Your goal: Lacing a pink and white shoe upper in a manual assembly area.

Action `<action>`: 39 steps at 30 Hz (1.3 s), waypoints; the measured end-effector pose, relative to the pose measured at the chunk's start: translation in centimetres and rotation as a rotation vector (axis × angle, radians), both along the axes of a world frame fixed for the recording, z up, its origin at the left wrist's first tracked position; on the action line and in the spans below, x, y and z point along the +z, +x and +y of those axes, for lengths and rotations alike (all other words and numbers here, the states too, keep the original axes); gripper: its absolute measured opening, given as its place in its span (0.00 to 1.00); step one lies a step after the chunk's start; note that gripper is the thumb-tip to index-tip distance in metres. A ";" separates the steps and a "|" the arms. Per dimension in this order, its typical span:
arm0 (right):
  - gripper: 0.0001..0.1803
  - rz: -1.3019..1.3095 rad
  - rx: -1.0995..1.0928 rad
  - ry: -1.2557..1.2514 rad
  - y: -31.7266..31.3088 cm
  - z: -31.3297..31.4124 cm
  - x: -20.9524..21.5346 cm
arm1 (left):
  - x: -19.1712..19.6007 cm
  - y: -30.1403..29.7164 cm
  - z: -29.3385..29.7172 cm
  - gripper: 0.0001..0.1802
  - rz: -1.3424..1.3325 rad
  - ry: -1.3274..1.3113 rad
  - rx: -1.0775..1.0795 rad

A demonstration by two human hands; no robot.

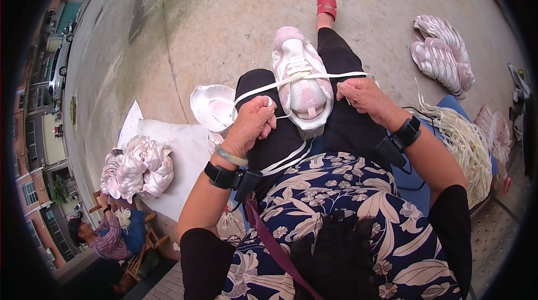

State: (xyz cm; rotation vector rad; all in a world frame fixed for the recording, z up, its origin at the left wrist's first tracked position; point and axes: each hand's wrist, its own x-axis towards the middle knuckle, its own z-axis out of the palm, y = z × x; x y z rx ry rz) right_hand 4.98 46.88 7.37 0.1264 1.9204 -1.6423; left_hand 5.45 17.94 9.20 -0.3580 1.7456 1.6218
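Observation:
A pink and white sneaker [303, 84] rests between my thighs, its toe pointing away from me and its open collar toward me. White shoelace [263, 88] stretches out from its tongue to both sides, crossing over the upper. My left hand [256, 122], left of the shoe, is closed on one lace end, with a loose length hanging down beneath it. On the other side my right hand [363, 98] is pinched shut, and the lace runs round behind its knuckles. A wristband device sits on each of my wrists.
A bundle of white laces [462, 143] lies on blue material at my right. Pink and white shoe parts are piled at the far right [444, 56] and left [140, 168]. A white bowl-shaped container [212, 104] stands by my left knee. Another person [109, 235] sits at lower left.

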 end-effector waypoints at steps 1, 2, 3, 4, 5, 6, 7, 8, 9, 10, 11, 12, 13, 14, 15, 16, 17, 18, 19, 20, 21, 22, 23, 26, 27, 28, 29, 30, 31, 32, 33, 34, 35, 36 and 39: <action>0.15 -0.121 -0.055 -0.126 -0.5 -0.8 -0.6 | -0.4 -0.8 0.9 0.08 0.001 0.013 0.027; 0.12 -0.242 -0.109 -0.254 -1.1 -1.5 -1.2 | -0.8 -1.5 1.7 0.07 0.001 0.024 0.055; 0.12 -0.245 -0.110 -0.254 -1.6 -2.3 -1.8 | -0.9 -2.0 2.4 0.07 -0.002 0.024 0.055; 0.11 -0.159 -0.184 -0.287 -2.0 -3.0 -2.3 | -0.8 -2.5 3.2 0.07 0.013 0.011 0.097; 0.10 -0.073 -0.258 -0.318 -2.4 -3.2 -2.8 | -0.8 -3.0 3.7 0.07 0.028 -0.002 0.139; 0.09 -0.072 -0.254 -0.370 -3.1 -3.1 -3.0 | -1.1 -3.6 4.0 0.08 0.035 -0.006 0.167; 0.09 -0.074 -0.254 -0.372 -3.4 -3.1 -3.2 | -1.4 -4.0 4.0 0.08 0.034 -0.007 0.168; 0.08 -0.062 -0.299 -0.387 -3.5 -3.3 -3.3 | -1.8 -4.4 3.9 0.08 0.042 0.019 0.186; 0.07 -0.050 -0.346 -0.401 -3.7 -3.4 -3.4 | -1.9 -4.6 3.9 0.08 0.048 0.044 0.202; 0.06 -0.051 -0.341 -0.428 -3.8 -3.3 -3.7 | -1.9 -4.7 4.1 0.09 0.091 0.054 0.251; 0.06 -0.053 -0.342 -0.429 -3.8 -3.3 -3.9 | -1.9 -4.7 4.2 0.09 0.089 0.052 0.250; 0.06 -0.028 -0.347 -0.423 -3.6 -3.2 -4.0 | -1.9 -4.7 4.3 0.09 0.111 0.051 0.277; 0.06 -0.003 -0.350 -0.417 -3.5 -3.2 -4.0 | -1.9 -4.6 4.4 0.08 0.133 0.050 0.304; 0.06 -0.004 -0.351 -0.416 -3.3 -3.2 -4.1 | -1.7 -4.4 4.5 0.08 0.131 0.050 0.304; 0.06 0.022 -0.346 -0.409 -3.1 -3.0 -4.1 | -1.5 -4.1 4.8 0.08 0.155 0.043 0.325; 0.05 0.048 -0.341 -0.401 -3.0 -3.0 -4.1 | -1.4 -3.8 4.9 0.07 0.179 0.037 0.346; 0.05 0.047 -0.342 -0.400 -3.0 -3.0 -4.2 | -1.5 -3.6 4.8 0.07 0.178 0.037 0.345; 0.06 0.071 -0.344 -0.398 -2.9 -3.1 -4.2 | -1.7 -3.4 4.6 0.07 0.219 0.034 0.333; 0.06 0.094 -0.346 -0.396 -2.9 -3.2 -4.2 | -1.8 -3.2 4.5 0.07 0.260 0.032 0.321; 0.06 0.093 -0.345 -0.395 -2.9 -3.2 -4.3 | -1.9 -3.0 4.4 0.07 0.259 0.032 0.322; 0.05 0.088 -0.333 -0.380 -2.9 -3.2 -4.3 | -1.9 -2.8 4.3 0.07 0.253 0.074 0.328; 0.04 0.083 -0.321 -0.364 -3.0 -3.2 -4.4 | -1.9 -2.8 4.2 0.06 0.247 0.115 0.333; 0.04 0.084 -0.320 -0.363 -3.1 -3.2 -4.4 | -2.0 -2.7 4.2 0.06 0.247 0.116 0.334; 0.05 0.108 -0.322 -0.325 -3.2 -3.4 -4.5 | -2.4 -2.5 4.1 0.06 0.278 0.126 0.376; 0.05 0.115 -0.340 -0.324 -3.2 -3.5 -4.4 | -2.4 -2.5 4.2 0.06 0.284 0.130 0.401; 0.05 0.122 -0.358 -0.324 -3.2 -3.6 -4.3 | -2.4 -2.4 4.3 0.06 0.291 0.134 0.427; 0.05 0.121 -0.356 -0.322 -3.3 -3.7 -4.3 | -2.5 -2.4 4.3 0.06 0.290 0.135 0.428; 0.05 0.145 -0.344 -0.271 -3.3 -3.9 -4.1 | -2.6 -2.3 4.2 0.05 0.294 0.160 0.420; 0.05 0.168 -0.331 -0.221 -3.4 -4.0 -4.0 | -2.7 -2.3 4.2 0.06 0.300 0.184 0.412; 0.05 0.168 -0.327 -0.222 -3.4 -4.1 -4.1 | -2.7 -2.2 4.1 0.06 0.301 0.183 0.416; 0.05 0.568 -0.210 0.019 -3.4 -4.2 -4.3 | -2.8 -2.2 4.1 0.06 0.314 0.149 0.382; 0.05 0.962 -0.082 0.266 -3.4 -4.4 -4.4 | -2.7 -2.2 4.1 0.06 0.326 0.113 0.349; 0.05 0.964 -0.079 0.261 -3.3 -4.5 -4.5 | -2.7 -2.1 4.1 0.06 0.329 0.110 0.353; 0.05 0.994 -0.052 0.314 -3.1 -4.7 -4.5 | -2.6 -2.1 4.0 0.06 0.336 0.003 0.289; 0.06 1.067 -0.011 0.385 -3.1 -5.0 -4.5 | -2.5 -1.9 4.4 0.07 0.372 -0.112 0.238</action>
